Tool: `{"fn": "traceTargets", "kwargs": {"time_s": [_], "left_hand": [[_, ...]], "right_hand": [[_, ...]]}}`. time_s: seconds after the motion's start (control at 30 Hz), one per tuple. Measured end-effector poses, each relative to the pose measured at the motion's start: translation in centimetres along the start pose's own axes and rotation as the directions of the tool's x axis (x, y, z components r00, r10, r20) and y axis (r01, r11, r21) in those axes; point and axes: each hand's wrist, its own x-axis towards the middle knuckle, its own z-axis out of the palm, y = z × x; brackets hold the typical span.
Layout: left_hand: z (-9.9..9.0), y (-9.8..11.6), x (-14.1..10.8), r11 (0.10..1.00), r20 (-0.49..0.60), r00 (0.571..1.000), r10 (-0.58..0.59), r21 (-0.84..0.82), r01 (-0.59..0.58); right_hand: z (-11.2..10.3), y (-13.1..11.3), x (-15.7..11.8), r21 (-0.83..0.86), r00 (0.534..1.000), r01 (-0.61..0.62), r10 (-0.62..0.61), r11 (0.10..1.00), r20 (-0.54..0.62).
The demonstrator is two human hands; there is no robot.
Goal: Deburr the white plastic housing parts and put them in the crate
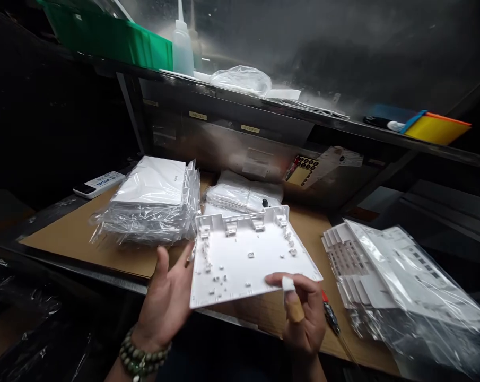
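Observation:
In the head view, a white plastic housing panel [243,270] is held up over the table, its inner side with clips and small posts facing me. My right hand [305,313] grips its lower right edge, fingertips on the inner face. White and tan coverings wrap a digit of that hand. My left hand [168,302] is open at the panel's left edge, palm up with the thumb apart. Some of its fingertips are hidden by the panel, so contact there is unclear. A beaded bracelet is on the left wrist.
Bagged white panels [152,185] are stacked at left, with more wrapped white pieces [243,193] behind. Bagged panels [407,276] lie at right, near a screwdriver [332,317]. A shelf above carries a green bin [116,40], a squeeze bottle [183,50] and a yellow item [436,130].

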Motion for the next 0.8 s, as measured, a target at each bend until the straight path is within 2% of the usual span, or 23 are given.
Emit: {"fn": "traceTargets", "kwargs": {"time_s": [0.07, 0.1, 0.2, 0.3, 0.33, 0.4, 0.43, 0.47, 0.5, 0.53, 0.57, 0.6, 0.67, 0.8], "left_hand": [[0.3, 0.3, 0.2, 0.971, 0.038, 0.982, -0.182, -0.147, 0.186], [0.5, 0.5, 0.4, 0.959, 0.033, 0.976, -0.217, -0.181, 0.220], [0.6, 0.9, 0.6, 0.932, -0.079, 0.946, -0.313, -0.219, 0.290], [0.1, 1.1, 0.4, 0.898, -0.181, 0.901, -0.395, -0.281, 0.337], [-0.2, 1.1, 0.4, 0.895, -0.197, 0.898, -0.393, -0.304, 0.326], [-0.9, 1.1, 0.2, 0.911, -0.215, 0.918, -0.332, -0.328, 0.252], [-1.3, 1.1, 0.2, 0.922, -0.219, 0.931, -0.291, -0.326, 0.211], [-1.6, 1.1, 0.1, 0.933, -0.221, 0.943, -0.250, -0.314, 0.174], [-1.8, 1.1, 0.0, 0.944, -0.225, 0.951, -0.212, -0.299, 0.140], [-1.9, 1.2, -0.1, 0.953, -0.231, 0.956, -0.181, -0.282, 0.112], [-1.9, 1.2, -0.2, 0.959, -0.238, 0.958, -0.158, -0.268, 0.092], [-1.9, 1.3, -0.3, 0.963, -0.239, 0.961, -0.139, -0.257, 0.076], [-1.5, 1.6, -0.6, 0.966, -0.227, 0.967, -0.115, -0.251, 0.056], [-0.6, 2.1, -1.0, 0.964, -0.211, 0.968, -0.136, -0.254, 0.080]], "right_hand": [[0.2, 0.1, -0.9, 0.028, 1.000, 0.019, -0.019, 0.999, 0.008], [0.2, 0.3, -1.3, 0.039, 1.000, 0.020, -0.021, 0.999, 0.016], [-0.5, 1.2, -1.6, 0.085, 0.993, 0.026, -0.036, 0.996, 0.111], [-1.8, 1.4, -0.8, 0.124, 0.948, -0.036, -0.005, 0.992, 0.319], [-2.2, 1.2, -0.3, 0.096, 0.902, -0.105, 0.054, 0.990, 0.429], [-3.0, 0.9, 1.3, -0.045, 0.739, -0.231, 0.205, 0.972, 0.642], [-3.4, 0.9, 2.5, -0.123, 0.670, -0.251, 0.264, 0.960, 0.694], [-3.6, 1.0, 3.9, -0.194, 0.651, -0.234, 0.302, 0.953, 0.696], [-3.7, 1.2, 5.5, -0.273, 0.690, -0.166, 0.309, 0.948, 0.654], [-3.7, 1.7, 7.2, -0.363, 0.765, -0.071, 0.285, 0.929, 0.578], [-3.5, 2.3, 9.1, -0.462, 0.842, 0.019, 0.235, 0.887, 0.486], [-3.1, 3.1, 11.0, -0.581, 0.894, 0.116, 0.169, 0.805, 0.414], [-2.0, 4.9, 14.6, -0.707, 0.928, 0.176, 0.123, 0.685, 0.351], [0.6, 7.9, 19.5, -0.813, 0.920, 0.223, 0.160, 0.538, 0.358]]}}
